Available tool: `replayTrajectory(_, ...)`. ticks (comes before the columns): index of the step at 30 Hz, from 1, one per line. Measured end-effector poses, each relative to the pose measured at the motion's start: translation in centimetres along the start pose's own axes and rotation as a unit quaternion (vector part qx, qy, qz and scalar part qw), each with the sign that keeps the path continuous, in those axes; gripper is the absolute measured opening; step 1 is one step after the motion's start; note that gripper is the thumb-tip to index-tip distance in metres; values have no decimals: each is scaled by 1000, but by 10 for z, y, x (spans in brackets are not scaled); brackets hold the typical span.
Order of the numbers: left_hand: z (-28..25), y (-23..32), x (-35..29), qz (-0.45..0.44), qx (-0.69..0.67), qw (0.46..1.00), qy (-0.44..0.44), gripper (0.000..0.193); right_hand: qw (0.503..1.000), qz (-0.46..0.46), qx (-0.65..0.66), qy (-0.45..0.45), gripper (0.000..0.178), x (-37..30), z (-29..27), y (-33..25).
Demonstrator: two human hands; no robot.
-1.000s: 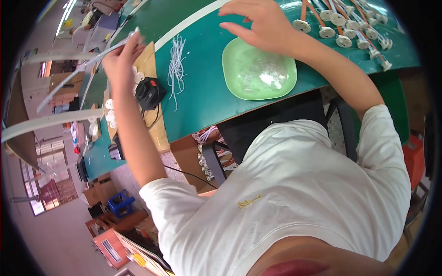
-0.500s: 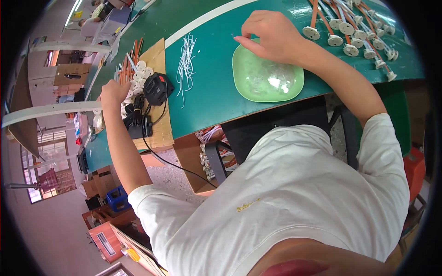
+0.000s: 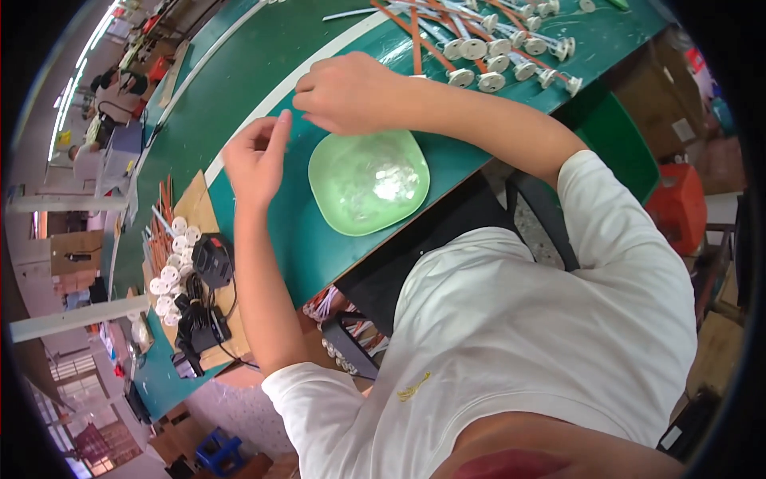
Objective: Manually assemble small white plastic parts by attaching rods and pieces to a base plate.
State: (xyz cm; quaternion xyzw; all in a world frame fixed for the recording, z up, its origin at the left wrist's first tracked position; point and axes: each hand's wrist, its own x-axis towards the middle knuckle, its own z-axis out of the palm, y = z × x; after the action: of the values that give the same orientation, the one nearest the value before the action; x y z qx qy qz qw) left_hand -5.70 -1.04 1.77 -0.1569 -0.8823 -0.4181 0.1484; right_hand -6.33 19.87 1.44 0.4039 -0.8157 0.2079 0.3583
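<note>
your left hand (image 3: 257, 162), right hand (image 3: 339, 93) just apart, can't tell grip | green dish (image 3: 329, 204) by near bench (image 3: 311, 267) edge | right forearm (image 3: 487, 120) could bump it off

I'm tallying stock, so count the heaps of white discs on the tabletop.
2. The right heap lies beyond the right forearm; the left heap lies beside the black device, left of the left forearm. The arms could hide more.

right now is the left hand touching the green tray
Apart: the head view shows a strip of green tabletop between the left hand and the green tray.
</note>
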Motion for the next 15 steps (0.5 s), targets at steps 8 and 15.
replayTrajectory(8, 50, -40, -2, -41, -235, 971, -32, 35, 904, 94, -130, -397, 38, -10, -88, 31)
replayTrajectory(15, 45, -36, -6, -46, -223, 974, 14, 34, 910, 93, -98, -392, 36, -2, -53, 38)
